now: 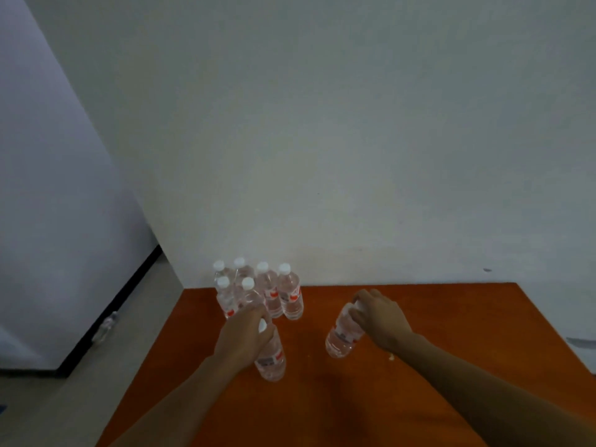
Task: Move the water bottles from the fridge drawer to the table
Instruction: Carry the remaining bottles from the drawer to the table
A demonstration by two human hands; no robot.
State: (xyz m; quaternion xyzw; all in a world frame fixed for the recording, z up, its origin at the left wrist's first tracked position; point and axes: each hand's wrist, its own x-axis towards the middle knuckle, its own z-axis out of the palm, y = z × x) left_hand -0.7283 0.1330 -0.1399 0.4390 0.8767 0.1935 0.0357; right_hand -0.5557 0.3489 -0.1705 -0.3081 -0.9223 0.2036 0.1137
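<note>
Several clear water bottles [290,295] with white caps and red labels stand clustered at the far left of the orange table [451,317], close to the wall. My left hand [243,337] grips the top of another bottle [272,359] standing just in front of that cluster. My right hand [379,317] grips the cap end of a second bottle [342,337], which leans left with its base on the table. The fridge drawer is out of view.
A white wall rises right behind the table's far edge. A large white appliance side [48,221] stands on the left, with grey floor [135,343] between it and the table. A small pale crumb [392,357] lies on the table near my right wrist.
</note>
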